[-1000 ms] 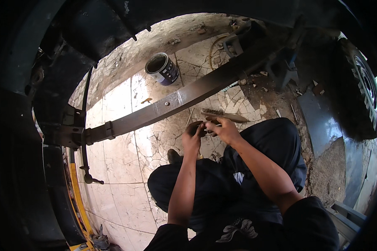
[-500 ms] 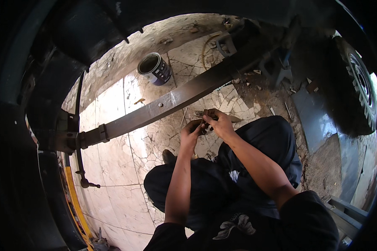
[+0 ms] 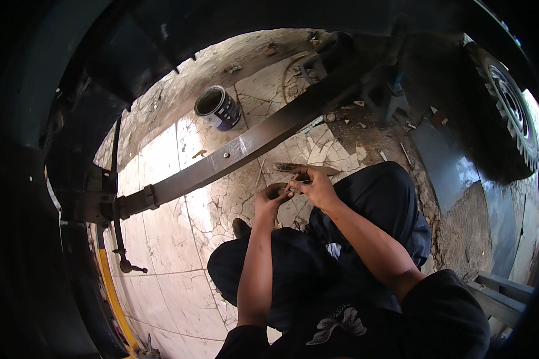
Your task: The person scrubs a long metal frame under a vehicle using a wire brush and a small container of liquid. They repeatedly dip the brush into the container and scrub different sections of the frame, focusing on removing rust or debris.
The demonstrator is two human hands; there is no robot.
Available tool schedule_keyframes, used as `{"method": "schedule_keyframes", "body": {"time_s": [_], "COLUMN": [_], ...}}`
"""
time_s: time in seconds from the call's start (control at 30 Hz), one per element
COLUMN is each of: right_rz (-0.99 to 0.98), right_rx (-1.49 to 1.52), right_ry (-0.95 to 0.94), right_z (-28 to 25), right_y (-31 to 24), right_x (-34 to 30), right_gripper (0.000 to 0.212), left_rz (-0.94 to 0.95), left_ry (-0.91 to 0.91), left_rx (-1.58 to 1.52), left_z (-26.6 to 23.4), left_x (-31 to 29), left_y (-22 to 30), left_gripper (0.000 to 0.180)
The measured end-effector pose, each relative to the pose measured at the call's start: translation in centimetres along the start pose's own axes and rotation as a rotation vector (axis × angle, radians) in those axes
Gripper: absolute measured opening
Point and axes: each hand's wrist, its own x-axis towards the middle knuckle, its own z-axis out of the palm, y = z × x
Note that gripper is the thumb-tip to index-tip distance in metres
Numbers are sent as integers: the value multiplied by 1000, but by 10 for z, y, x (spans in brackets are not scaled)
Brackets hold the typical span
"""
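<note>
Currently, hands: the person's bare left hand (image 3: 272, 197) and bare right hand (image 3: 316, 188) meet at the fingertips, in front of the dark-trousered knees, above the floor.
Left fingers: curled inward, thumb close to the forefinger, little gap; cannot tell what, if anything, they grip, too small and shaded.
Right fingers: bent, thumb and forefinger drawn near each other at the left hand's tips; a pinched object cannot be made out.
Brush: dark-bristled brush with a long brown handle (image 3: 289, 167), lying on the floor just beyond the hands, its handle running rightward, partly behind the right hand.
Bar: long dark-grey metal bar (image 3: 205, 164), slanting from lower left to upper right beyond the brush, one round bolt head on its face.
Can: open cylindrical can with a dark and pale wall (image 3: 227, 115), upright past the bar.
Floor: cream tiles (image 3: 167, 293), cracked.
Right side: black lugged tyre (image 3: 490, 90) on a grey metal wheel.
Left side: thin black metal rod (image 3: 115, 179), near the bar's end.
</note>
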Motion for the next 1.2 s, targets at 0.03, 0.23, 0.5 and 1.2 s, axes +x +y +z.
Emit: {"method": "schedule_keyframes", "body": {"time_s": [0.03, 0.23, 0.5, 1.2], "right_rz": [12, -85, -3, 41], "right_rx": [-1, 212, -13, 272], "right_ry": [1, 81, 43, -85], "right_z": [0, 6, 7, 13], "right_y": [-3, -11, -24, -35], "right_x": [-3, 10, 17, 20], "right_gripper": [39, 36, 38, 31], "left_rz": [2, 49, 115, 133], "left_ry": [-14, 10, 198, 201], "left_rx": [-15, -22, 183, -131], "left_z": [-1, 4, 10, 4], "left_x": [0, 10, 16, 16], "left_y": [-2, 3, 9, 17], "left_gripper": [42, 28, 20, 21]}}
